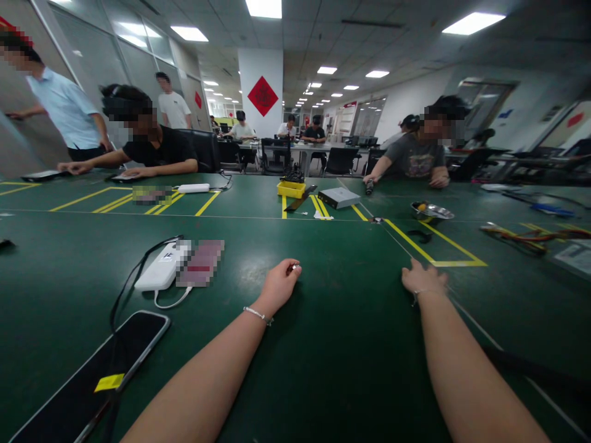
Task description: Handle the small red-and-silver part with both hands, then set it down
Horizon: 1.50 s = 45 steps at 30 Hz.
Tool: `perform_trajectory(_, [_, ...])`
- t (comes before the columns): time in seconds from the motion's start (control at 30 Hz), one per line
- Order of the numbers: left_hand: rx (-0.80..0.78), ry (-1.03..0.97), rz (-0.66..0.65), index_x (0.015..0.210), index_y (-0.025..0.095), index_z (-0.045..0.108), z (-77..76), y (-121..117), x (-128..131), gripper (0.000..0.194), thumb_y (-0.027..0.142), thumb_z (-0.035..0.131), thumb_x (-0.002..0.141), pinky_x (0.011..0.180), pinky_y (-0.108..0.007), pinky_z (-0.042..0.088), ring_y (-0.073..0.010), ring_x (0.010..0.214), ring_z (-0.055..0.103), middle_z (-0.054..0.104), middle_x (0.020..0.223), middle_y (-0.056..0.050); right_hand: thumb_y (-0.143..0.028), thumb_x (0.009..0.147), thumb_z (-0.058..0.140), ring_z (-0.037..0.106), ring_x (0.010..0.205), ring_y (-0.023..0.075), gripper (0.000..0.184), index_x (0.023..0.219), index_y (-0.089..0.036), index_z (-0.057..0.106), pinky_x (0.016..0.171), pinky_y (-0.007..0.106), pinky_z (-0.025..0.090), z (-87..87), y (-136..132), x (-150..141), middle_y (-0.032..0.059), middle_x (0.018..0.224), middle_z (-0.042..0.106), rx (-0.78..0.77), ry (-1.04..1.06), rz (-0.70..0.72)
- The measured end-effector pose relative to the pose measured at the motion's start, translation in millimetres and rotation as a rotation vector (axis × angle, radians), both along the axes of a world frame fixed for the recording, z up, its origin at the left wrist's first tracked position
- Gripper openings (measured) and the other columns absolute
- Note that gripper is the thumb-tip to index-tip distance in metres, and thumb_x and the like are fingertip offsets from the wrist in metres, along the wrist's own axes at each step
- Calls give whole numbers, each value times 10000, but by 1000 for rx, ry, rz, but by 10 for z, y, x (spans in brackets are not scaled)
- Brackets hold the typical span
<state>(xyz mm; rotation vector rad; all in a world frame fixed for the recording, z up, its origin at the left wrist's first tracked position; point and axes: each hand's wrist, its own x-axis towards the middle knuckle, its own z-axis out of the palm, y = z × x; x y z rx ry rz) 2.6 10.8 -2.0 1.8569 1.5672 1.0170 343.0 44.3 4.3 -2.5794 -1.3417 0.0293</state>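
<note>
My left hand (281,284) is curled closed above the green table (351,344), with a small shiny metal piece (293,267) showing between thumb and forefinger; its kind is too small to make out. Off to the right, my right hand (422,277) lies palm down at the table surface near a yellow tape corner. Its fingers are slightly bent and apart, and no object shows in it. A white power bank (164,266) with a white cable lies left of my left hand, beside a blurred-out reddish item (201,263).
A large phone (133,344) with a black cord over it lies at the near left. Further back are a yellow bin (290,188), a grey box (339,197) and a metal bowl (433,211). Bundled wires (517,237) lie right. Two people sit across the table.
</note>
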Motion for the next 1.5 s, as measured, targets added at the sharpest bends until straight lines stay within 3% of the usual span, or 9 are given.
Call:
perform_trajectory(0.1, [0, -23, -2, 968, 211, 549, -6, 1, -1, 260, 328, 440, 764, 630, -219, 410, -118, 702, 546, 596, 770, 5, -295, 752, 359, 404, 1070, 334, 430, 1109, -105, 504, 806, 466, 353, -100, 55, 224, 229, 1137, 445, -138, -23, 16])
perform_trajectory(0.2, [-7, -45, -7, 966, 201, 546, -15, -2, -5, 252, 293, 470, 744, 649, -216, 415, -113, 713, 546, 599, 786, 4, -214, 721, 369, 490, 965, 309, 356, 951, -61, 593, 737, 413, 403, -88, 85, 209, 236, 1022, 527, -197, -104, 59])
perform_trajectory(0.3, [-15, -44, -5, 959, 200, 548, -33, 6, -10, 249, 288, 481, 736, 652, -220, 420, -116, 719, 550, 603, 793, 1, -149, 698, 377, 530, 885, 303, 309, 853, -49, 625, 675, 393, 422, -9, 63, 120, 237, 942, 568, -148, -125, 91])
perform_trajectory(0.43, [-26, -49, -41, 974, 208, 542, -47, 14, -8, 262, 316, 463, 748, 660, -233, 425, -125, 731, 560, 611, 814, -2, -102, 691, 388, 548, 863, 265, 316, 891, -148, 628, 674, 369, 423, 83, 54, -68, 168, 953, 595, -13, -36, 190])
perform_trajectory(0.6, [-42, -102, -125, 1017, 195, 519, -22, -7, 6, 306, 344, 356, 806, 700, -243, 431, -131, 784, 572, 626, 868, -19, -188, 715, 464, 575, 722, 160, 197, 843, -201, 614, 686, 315, 448, 79, 95, -680, 61, 843, 633, 167, 518, 485])
perform_trajectory(0.8, [-27, -85, -162, 966, 201, 535, -7, -15, 8, 300, 364, 339, 809, 684, -246, 424, -128, 749, 566, 627, 820, -6, -319, 707, 523, 504, 531, 86, 181, 724, -152, 589, 509, 225, 405, 138, -120, -1508, 19, 626, 575, 110, 1127, 733])
perform_trajectory(1.03, [4, -40, -117, 923, 209, 536, -25, -13, 28, 220, 281, 494, 719, 645, -223, 415, -113, 711, 544, 592, 786, 12, -323, 600, 648, 453, 512, 58, 227, 722, -162, 545, 491, 199, 355, 166, -291, -1763, -31, 598, 505, 23, 1518, 684])
perform_trajectory(1.3, [39, -8, -120, 791, 200, 523, -26, -14, 29, 133, 198, 540, 659, 592, -202, 396, -97, 653, 516, 553, 699, 39, -394, 667, 571, 343, 382, 43, 236, 694, -164, 525, 386, 187, 242, 105, -247, -1751, -70, 452, 419, 26, 1490, 655])
perform_trajectory(1.5, [37, -25, -134, 864, 202, 552, 2, -27, 25, 173, 254, 513, 704, 634, -220, 417, -112, 687, 537, 582, 747, 18, -262, 679, 584, 473, 512, 65, 153, 782, -149, 575, 494, 205, 370, 154, -268, -1745, -15, 589, 528, 31, 1656, 645])
